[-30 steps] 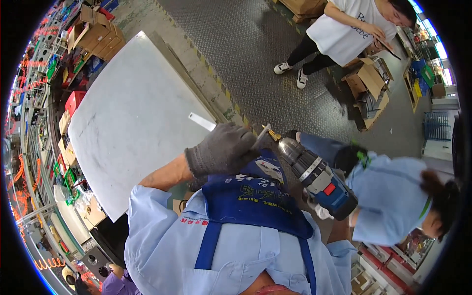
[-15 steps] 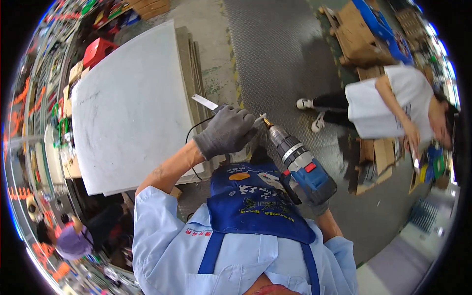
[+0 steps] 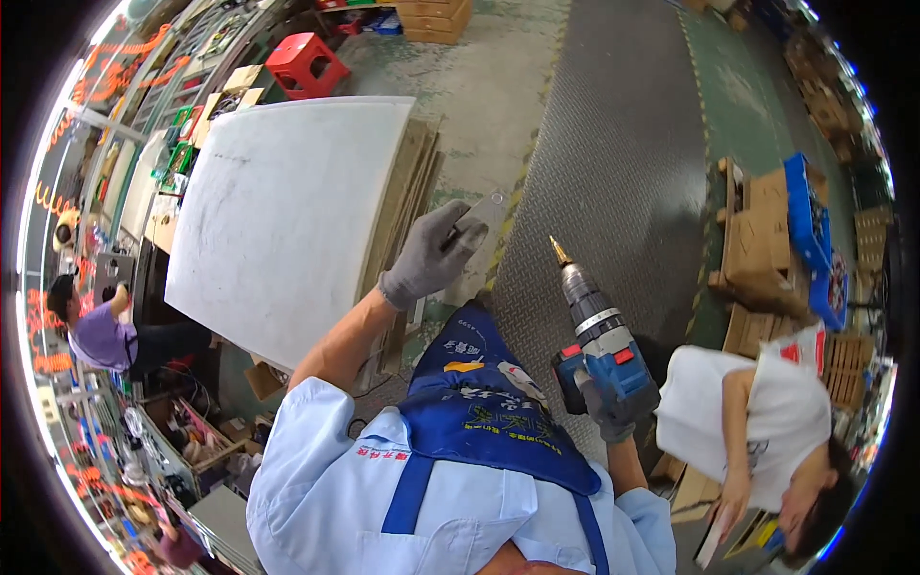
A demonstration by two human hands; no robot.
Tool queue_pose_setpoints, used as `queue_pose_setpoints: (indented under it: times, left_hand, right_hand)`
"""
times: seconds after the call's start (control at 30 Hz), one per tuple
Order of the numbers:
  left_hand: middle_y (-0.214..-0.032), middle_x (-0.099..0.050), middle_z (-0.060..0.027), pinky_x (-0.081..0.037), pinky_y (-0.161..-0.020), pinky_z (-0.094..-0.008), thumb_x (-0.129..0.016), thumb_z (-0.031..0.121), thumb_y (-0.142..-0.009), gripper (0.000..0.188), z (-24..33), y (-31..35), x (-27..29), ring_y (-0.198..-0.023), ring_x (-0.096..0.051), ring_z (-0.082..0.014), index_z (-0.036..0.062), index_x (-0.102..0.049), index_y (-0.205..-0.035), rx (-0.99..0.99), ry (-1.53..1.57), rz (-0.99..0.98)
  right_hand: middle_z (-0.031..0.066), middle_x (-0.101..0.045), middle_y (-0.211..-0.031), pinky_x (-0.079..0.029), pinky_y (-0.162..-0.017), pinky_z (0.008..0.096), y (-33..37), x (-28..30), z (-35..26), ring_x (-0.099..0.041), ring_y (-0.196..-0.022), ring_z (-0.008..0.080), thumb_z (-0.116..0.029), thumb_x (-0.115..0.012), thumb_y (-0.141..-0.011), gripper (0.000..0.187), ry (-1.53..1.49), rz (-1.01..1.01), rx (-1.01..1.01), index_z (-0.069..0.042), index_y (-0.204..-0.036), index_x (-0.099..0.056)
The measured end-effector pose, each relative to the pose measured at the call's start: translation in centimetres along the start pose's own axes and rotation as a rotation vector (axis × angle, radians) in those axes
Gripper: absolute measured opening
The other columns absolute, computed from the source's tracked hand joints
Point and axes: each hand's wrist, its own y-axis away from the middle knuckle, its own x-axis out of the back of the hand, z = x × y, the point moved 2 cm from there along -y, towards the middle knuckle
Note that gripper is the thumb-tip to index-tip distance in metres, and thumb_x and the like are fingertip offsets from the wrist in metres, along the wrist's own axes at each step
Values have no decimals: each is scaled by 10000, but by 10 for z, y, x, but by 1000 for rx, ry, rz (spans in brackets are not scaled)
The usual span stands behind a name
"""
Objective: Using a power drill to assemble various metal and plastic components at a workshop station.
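My left hand (image 3: 426, 261), in a grey work glove, is closed around a small flat metal strip (image 3: 489, 207). The strip's rounded end, with a hole in it, sticks out past the thumb and fingers. In my gloved right hand (image 3: 609, 418) is the grip of a blue and black cordless drill (image 3: 604, 337). A gold-coloured step drill bit (image 3: 559, 251) sits in its chuck and points away from me, to the right of the strip and apart from it. Parts of the right fingers are hidden behind the drill body.
A stack of large white boards (image 3: 287, 201) stands at my left. Beyond it is a red stool (image 3: 306, 65). A person in a white shirt (image 3: 757, 412) is close on the right; another in purple (image 3: 101, 335) works at the left. Cardboard boxes (image 3: 767, 230) and blue bins (image 3: 807, 211) stand far right.
The drill bit has come away from the metal strip, leaving a gap between them. My left hand has turned the strip, so its holed end points up and right. The whole view has shifted.
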Motion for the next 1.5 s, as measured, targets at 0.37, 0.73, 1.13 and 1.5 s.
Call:
queue_pose_setpoints:
  times: [0.37,0.73,1.13,1.5]
  left_hand:
    - [-731,-526,-15,-398,-613,-267,-605,229,-942,229,-100,-161,-19,-714,-466,-75,2,-577,-942,254,298,175]
    - [-793,-585,-62,-432,-617,-298,-629,170,-938,178,-153,-323,2,-697,-500,-118,19,-581,-1018,261,109,288]
    - [-880,-685,-80,-496,-731,-277,-620,120,-942,358,-185,-465,40,-810,-603,-100,6,-532,-1270,425,-106,745]
    - [-853,-699,-129,-521,-723,-294,-720,118,-867,830,-239,-586,126,-837,-669,-136,12,-193,-1500,437,-53,805]
  right_hand:
    - [53,-624,-885,-487,-730,360,-233,-10,89,-598,-817,211,-82,-604,-845,102,-400,-132,-174,-57,-937,-641]
    - [2,-558,-764,-439,-614,329,-425,-20,197,-544,-697,138,-140,-596,-854,54,-581,-283,-302,-90,-875,-602]
    - [45,-599,-815,-479,-679,351,-691,-74,302,-578,-756,176,-177,-616,-854,160,-603,-464,-47,-61,-965,-617]
    - [10,-590,-846,-479,-693,282,-927,-206,215,-553,-764,109,-135,-684,-806,277,-990,-590,-351,-48,-1062,-621]
